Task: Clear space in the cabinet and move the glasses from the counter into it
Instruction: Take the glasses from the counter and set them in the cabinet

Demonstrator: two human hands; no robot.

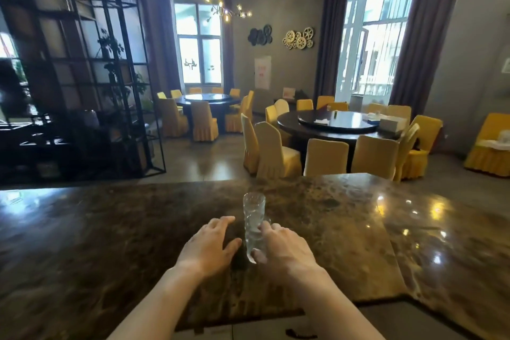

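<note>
A tall stack of clear patterned glasses (253, 218) stands over the dark marble counter (110, 229), near its middle. My right hand (287, 248) is wrapped around the lower part of the stack, thumb at the base and fingers behind it. My left hand (211, 246) hovers just left of the stack with fingers spread, holding nothing and not touching the glass. No cabinet is in view.
The counter bends toward me on the right (441, 243). Beyond it lies a dining room with round dark tables (331, 125) ringed by yellow-covered chairs (273, 152). A black metal-framed shelf unit (91, 77) stands at the left.
</note>
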